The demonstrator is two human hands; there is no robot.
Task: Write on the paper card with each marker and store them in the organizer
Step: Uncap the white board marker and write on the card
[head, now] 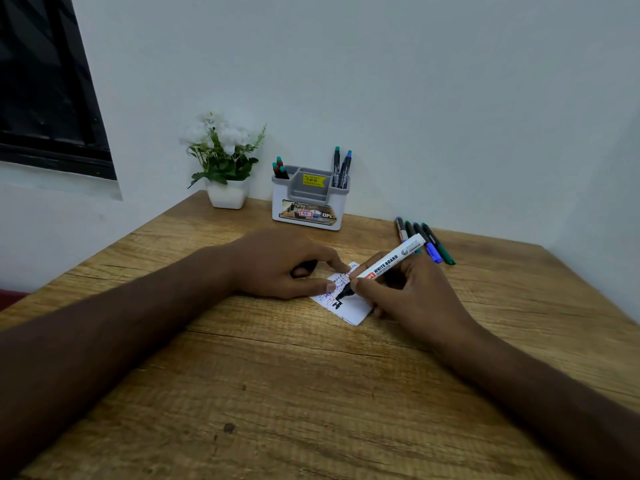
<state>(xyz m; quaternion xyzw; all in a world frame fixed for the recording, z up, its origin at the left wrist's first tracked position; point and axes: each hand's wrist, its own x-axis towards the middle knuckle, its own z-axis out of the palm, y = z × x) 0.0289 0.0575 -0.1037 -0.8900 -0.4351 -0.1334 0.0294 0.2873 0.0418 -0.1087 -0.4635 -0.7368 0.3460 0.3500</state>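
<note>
A small white paper card (pixel 356 311) lies on the wooden table (pixel 311 375), with blue and red scribbles and a thick black mark on it. My right hand (pixel 408 289) grips a white whiteboard marker (pixel 391 261), its black tip touching the card. My left hand (pixel 280 265) holds the card's left edge down with thumb and forefinger; something dark, perhaps the cap, sits under its curled fingers. The white and grey organizer (pixel 309 199) stands at the back, with markers in its left (pixel 280 168) and right (pixel 342 168) compartments.
Several thin markers (pixel 433 244) with blue and green caps lie in a row right of the organizer, just beyond my right hand. A white pot of artificial flowers (pixel 227 161) stands left of the organizer against the wall. A dark window (pixel 48 84) is at upper left.
</note>
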